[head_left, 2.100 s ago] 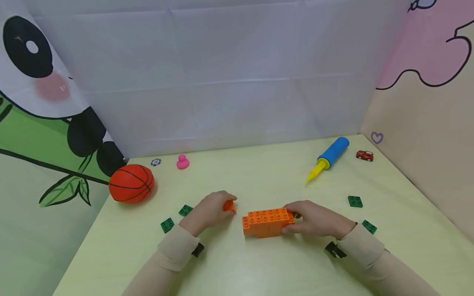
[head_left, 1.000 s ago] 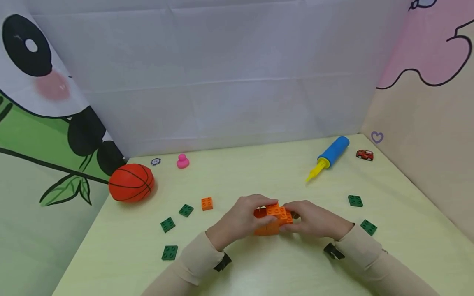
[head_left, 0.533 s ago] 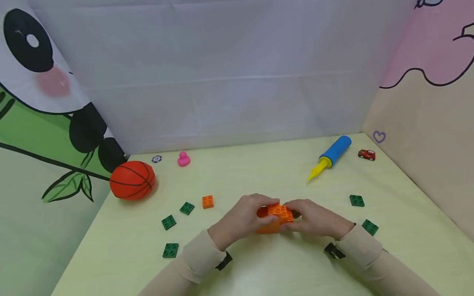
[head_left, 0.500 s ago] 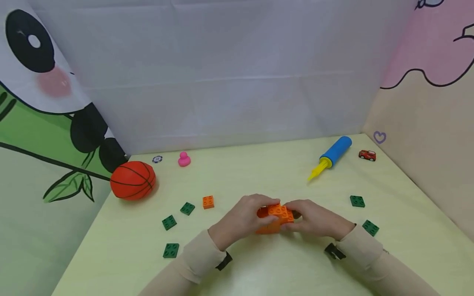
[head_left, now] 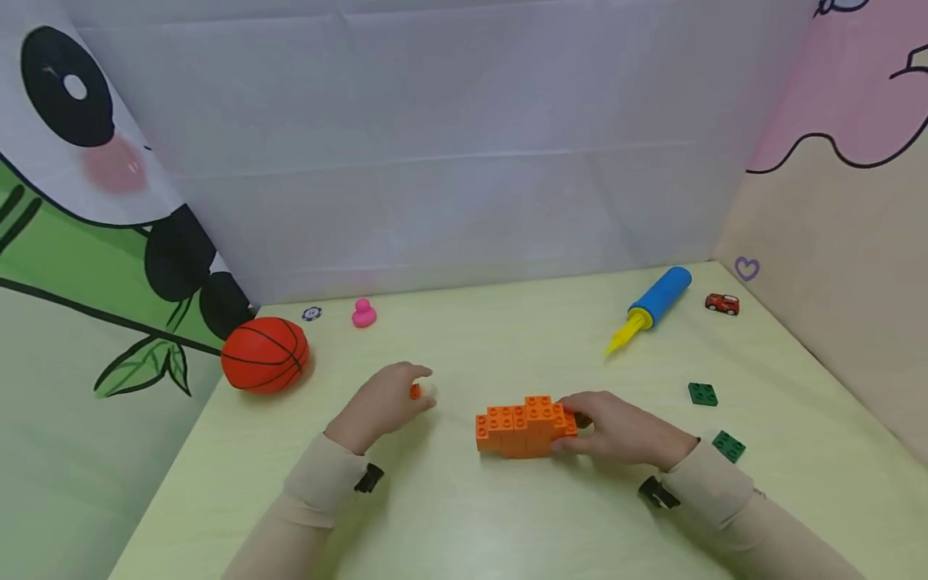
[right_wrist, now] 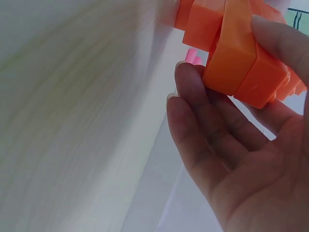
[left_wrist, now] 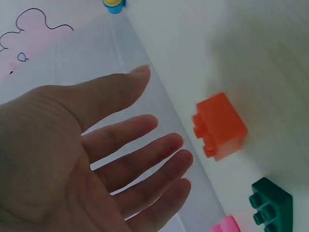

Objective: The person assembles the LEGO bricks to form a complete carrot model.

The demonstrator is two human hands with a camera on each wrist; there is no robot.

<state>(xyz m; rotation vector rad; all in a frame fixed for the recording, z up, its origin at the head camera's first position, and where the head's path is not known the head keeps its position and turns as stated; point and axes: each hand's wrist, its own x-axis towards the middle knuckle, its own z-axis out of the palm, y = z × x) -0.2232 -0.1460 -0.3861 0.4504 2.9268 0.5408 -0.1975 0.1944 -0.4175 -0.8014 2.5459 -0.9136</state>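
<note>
— What do we see at the orange block wall (head_left: 524, 430)?

— We see it standing on the tabletop (head_left: 507, 524), the right hand (head_left: 616, 427) gripping its right end, fingers (right_wrist: 193, 121) and thumb curled around the blocks.

— And to the left of the wall?

— The left hand (head_left: 380, 403) hovers over a single orange block (left_wrist: 219, 125), fingers (left_wrist: 145, 159) spread and relaxed, grasping nothing. The block lies on the tabletop just beyond the fingertips, a green plate (left_wrist: 270, 205) beside it.

— Farther out?

— Left of the wall we find a basketball (head_left: 265, 354) and a pink duck (head_left: 363, 313); right of it, a blue and yellow pump (head_left: 648, 308), a red toy car (head_left: 722, 303) and two more green plates (head_left: 702, 394).
</note>
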